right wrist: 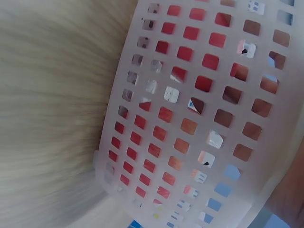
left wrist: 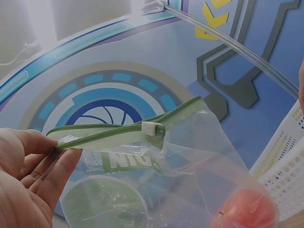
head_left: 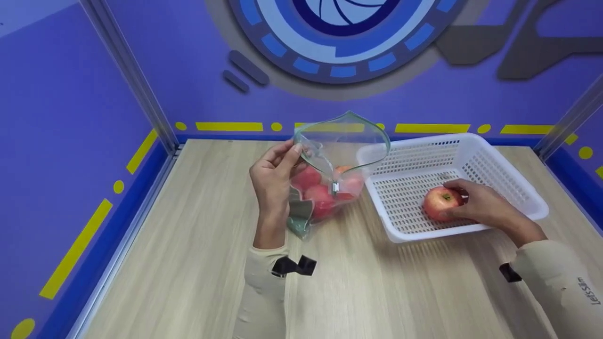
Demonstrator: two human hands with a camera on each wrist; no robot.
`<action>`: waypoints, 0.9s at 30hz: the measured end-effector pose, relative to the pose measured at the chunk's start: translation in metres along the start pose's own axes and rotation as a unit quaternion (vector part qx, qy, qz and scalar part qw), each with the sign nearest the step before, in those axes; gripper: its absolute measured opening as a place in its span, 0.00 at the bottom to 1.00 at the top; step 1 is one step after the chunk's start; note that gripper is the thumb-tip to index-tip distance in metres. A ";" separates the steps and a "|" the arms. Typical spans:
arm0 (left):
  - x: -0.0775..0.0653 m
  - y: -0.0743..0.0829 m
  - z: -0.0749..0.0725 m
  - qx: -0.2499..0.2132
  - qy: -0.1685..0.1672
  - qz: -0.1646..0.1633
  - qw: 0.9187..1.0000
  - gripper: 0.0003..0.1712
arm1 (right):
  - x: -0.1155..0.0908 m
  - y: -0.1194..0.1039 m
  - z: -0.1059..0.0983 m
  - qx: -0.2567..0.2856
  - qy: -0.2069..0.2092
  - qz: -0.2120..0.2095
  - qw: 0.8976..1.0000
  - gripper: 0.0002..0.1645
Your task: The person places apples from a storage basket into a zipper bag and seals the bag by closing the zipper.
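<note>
My left hand (head_left: 273,181) pinches the green-edged rim of a clear zip bag (head_left: 362,148), its mouth gaping in the head view. Several red apples (head_left: 320,200) lie in the bag's lower part. In the left wrist view, thumb and fingertips hold one end of the zip, with a white slider (left wrist: 150,128) farther along it. Inside the white basket (head_left: 424,235), my right hand (head_left: 485,205) grips a red-yellow apple (head_left: 438,205), its fingers round the far side. The right wrist view faces the slotted wall of the basket (right wrist: 259,183); red shows through its holes.
A light wood-grain table (head_left: 188,263) carries the bag and the basket. Blue printed panels (head_left: 61,117) stand at the back and both sides, with metal posts (head_left: 136,80) at the corners. The basket's raised rim surrounds my right hand's apple.
</note>
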State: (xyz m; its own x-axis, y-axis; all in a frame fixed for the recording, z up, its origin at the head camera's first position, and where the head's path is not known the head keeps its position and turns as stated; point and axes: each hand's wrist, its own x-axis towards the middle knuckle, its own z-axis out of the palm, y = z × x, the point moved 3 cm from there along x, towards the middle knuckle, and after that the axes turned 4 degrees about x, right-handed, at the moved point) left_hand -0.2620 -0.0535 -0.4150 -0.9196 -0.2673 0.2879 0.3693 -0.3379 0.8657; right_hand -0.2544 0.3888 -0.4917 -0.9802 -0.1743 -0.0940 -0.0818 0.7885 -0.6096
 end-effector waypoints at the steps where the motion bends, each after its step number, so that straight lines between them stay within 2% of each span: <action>1: 0.000 0.000 0.000 0.001 0.000 0.000 1.000 0.09 | 0.000 0.000 0.000 0.000 0.002 -0.001 1.000 0.53; 13: 0.000 0.000 -0.003 0.016 -0.004 0.011 1.000 0.10 | 0.001 -0.004 0.001 0.038 0.020 0.004 0.999 0.54; 27: 0.002 -0.001 0.000 0.001 -0.001 0.011 1.000 0.09 | 0.000 -0.019 -0.004 0.073 0.097 -0.030 0.992 0.53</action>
State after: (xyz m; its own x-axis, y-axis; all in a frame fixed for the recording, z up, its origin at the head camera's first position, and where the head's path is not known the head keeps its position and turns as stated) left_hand -0.2641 -0.0535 -0.4153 -0.9117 -0.2729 0.3072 0.3885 -0.3294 0.8606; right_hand -0.2535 0.3758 -0.4770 -0.9918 -0.0897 0.0911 -0.1278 0.6840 -0.7182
